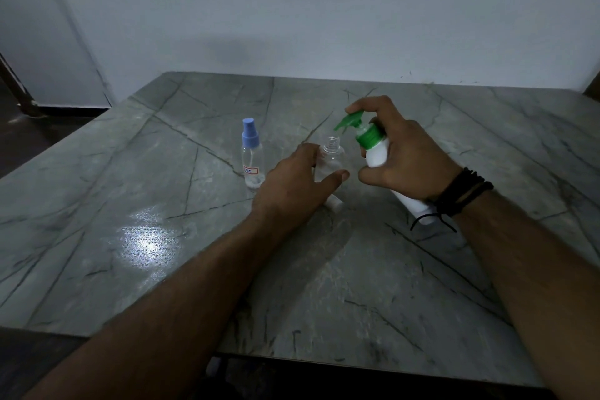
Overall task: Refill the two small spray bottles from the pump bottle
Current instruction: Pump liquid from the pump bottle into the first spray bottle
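Note:
My right hand [406, 159] grips a white pump bottle [378, 153] with a green pump head [352, 120]. The bottle is tilted left and its nozzle hangs just above the open neck of a clear small spray bottle [331, 156]. A finger rests on top of the pump head. My left hand [298, 182] wraps around that uncapped bottle, which stands upright on the table. A white piece [334, 203], possibly its removed cap, shows under my left hand. A second clear spray bottle [252, 156] with a blue sprayer cap and a small label stands upright to the left, untouched.
Everything rests on a grey-green marble table [162, 253] with dark veins; a light glare lies at its front left. A pale wall runs along the far edge. The table's near edge is at the bottom, dark floor beyond its left side.

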A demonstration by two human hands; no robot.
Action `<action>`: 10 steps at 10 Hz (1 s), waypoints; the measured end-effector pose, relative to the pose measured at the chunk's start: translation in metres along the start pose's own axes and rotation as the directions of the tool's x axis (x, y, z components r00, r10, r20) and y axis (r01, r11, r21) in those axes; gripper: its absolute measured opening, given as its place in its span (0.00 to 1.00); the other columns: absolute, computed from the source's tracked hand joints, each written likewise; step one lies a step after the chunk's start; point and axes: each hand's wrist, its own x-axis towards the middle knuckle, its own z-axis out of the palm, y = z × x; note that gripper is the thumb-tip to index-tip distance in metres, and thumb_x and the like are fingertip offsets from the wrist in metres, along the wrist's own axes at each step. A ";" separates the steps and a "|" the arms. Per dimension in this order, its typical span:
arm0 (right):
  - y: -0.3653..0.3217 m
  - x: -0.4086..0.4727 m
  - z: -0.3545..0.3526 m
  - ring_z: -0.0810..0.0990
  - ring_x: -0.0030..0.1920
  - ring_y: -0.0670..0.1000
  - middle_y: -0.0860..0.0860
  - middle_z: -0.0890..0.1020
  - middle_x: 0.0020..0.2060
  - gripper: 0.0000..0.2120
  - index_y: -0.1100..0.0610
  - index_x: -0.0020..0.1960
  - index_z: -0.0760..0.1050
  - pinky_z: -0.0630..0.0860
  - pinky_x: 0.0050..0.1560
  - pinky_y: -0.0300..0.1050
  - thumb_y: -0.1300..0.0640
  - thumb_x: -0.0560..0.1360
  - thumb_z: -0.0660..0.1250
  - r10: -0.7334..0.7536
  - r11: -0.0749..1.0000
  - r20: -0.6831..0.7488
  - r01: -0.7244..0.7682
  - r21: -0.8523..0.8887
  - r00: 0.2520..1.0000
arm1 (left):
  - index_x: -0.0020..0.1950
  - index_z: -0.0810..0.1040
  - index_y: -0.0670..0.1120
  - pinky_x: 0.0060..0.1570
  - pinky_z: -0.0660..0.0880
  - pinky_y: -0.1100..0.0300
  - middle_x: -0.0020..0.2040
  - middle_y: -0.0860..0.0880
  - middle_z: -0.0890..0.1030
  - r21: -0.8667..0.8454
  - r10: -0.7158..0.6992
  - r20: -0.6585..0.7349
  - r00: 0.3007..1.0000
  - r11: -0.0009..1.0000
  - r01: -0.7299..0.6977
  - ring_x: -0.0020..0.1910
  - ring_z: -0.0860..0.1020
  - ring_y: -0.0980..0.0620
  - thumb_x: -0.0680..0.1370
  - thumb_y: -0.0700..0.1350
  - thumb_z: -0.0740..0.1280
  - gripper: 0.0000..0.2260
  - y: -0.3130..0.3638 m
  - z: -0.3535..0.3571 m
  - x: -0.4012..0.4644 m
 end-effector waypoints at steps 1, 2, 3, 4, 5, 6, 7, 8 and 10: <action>-0.001 0.000 -0.001 0.80 0.36 0.53 0.53 0.80 0.39 0.35 0.48 0.67 0.66 0.77 0.38 0.53 0.59 0.63 0.74 0.000 1.000 -0.007 0.000 0.004 1.000 | 0.66 0.70 0.50 0.48 0.67 0.61 0.63 0.51 0.77 -0.003 0.001 -0.005 1.000 1.000 -0.001 0.52 0.70 0.58 0.76 0.60 0.67 0.23 0.000 0.000 0.000; -0.001 0.000 0.000 0.80 0.36 0.51 0.51 0.81 0.41 0.33 0.49 0.65 0.66 0.77 0.38 0.53 0.58 0.63 0.74 0.007 1.000 -0.004 -0.007 0.007 1.000 | 0.67 0.69 0.50 0.48 0.67 0.61 0.64 0.52 0.76 0.004 -0.005 -0.004 1.000 1.000 0.005 0.52 0.70 0.59 0.76 0.61 0.67 0.25 0.000 0.000 0.000; 0.000 0.000 0.000 0.80 0.36 0.50 0.51 0.80 0.40 0.33 0.49 0.66 0.66 0.77 0.39 0.52 0.59 0.63 0.74 0.002 1.000 -0.004 -0.002 0.004 1.000 | 0.67 0.69 0.50 0.48 0.67 0.61 0.65 0.52 0.76 0.008 -0.001 -0.010 1.000 1.000 0.001 0.52 0.70 0.59 0.76 0.61 0.67 0.25 0.001 0.001 0.000; 0.000 0.000 0.000 0.80 0.35 0.53 0.53 0.80 0.38 0.36 0.48 0.68 0.66 0.77 0.38 0.53 0.61 0.63 0.74 -0.008 1.000 0.003 0.008 -0.011 1.000 | 0.67 0.70 0.50 0.47 0.67 0.61 0.64 0.52 0.76 0.004 0.000 -0.009 1.000 1.000 0.000 0.52 0.70 0.59 0.76 0.61 0.67 0.25 0.000 0.001 0.000; -0.001 0.000 0.000 0.80 0.36 0.53 0.53 0.80 0.39 0.34 0.49 0.66 0.66 0.78 0.38 0.55 0.59 0.63 0.74 -0.003 1.000 0.003 0.003 -0.003 1.000 | 0.67 0.69 0.50 0.48 0.67 0.61 0.65 0.51 0.76 0.004 -0.003 -0.009 1.000 1.000 0.003 0.52 0.70 0.58 0.76 0.61 0.67 0.25 0.001 0.001 0.000; -0.001 0.001 0.000 0.81 0.36 0.52 0.50 0.81 0.40 0.33 0.50 0.65 0.66 0.78 0.38 0.55 0.59 0.63 0.74 0.007 1.000 0.010 -0.007 0.002 1.000 | 0.67 0.69 0.51 0.47 0.67 0.61 0.65 0.51 0.76 0.014 -0.012 -0.003 1.000 1.000 0.012 0.52 0.70 0.58 0.76 0.61 0.67 0.25 0.001 0.001 0.000; -0.001 0.000 0.001 0.81 0.36 0.53 0.51 0.80 0.39 0.34 0.49 0.67 0.66 0.78 0.38 0.55 0.58 0.63 0.73 0.008 1.000 0.008 -0.008 -0.009 1.000 | 0.68 0.69 0.51 0.47 0.67 0.61 0.65 0.51 0.76 0.010 -0.011 -0.001 1.000 1.000 0.011 0.52 0.71 0.58 0.76 0.61 0.67 0.25 0.001 0.000 0.000; -0.002 0.000 0.000 0.80 0.35 0.55 0.55 0.80 0.38 0.35 0.47 0.68 0.66 0.78 0.38 0.56 0.58 0.63 0.73 0.002 1.000 0.001 -0.002 -0.009 1.000 | 0.68 0.69 0.51 0.48 0.68 0.61 0.65 0.51 0.76 0.007 -0.014 -0.008 1.000 1.000 0.014 0.57 0.74 0.55 0.75 0.61 0.67 0.26 0.001 0.000 -0.001; -0.001 0.000 0.000 0.81 0.36 0.53 0.53 0.80 0.39 0.33 0.49 0.65 0.66 0.78 0.39 0.56 0.62 0.64 0.75 0.016 1.000 0.007 -0.016 0.003 1.000 | 0.68 0.69 0.51 0.48 0.67 0.61 0.66 0.51 0.76 0.017 -0.016 -0.012 1.000 1.000 0.016 0.55 0.73 0.56 0.76 0.61 0.67 0.25 0.002 0.001 0.000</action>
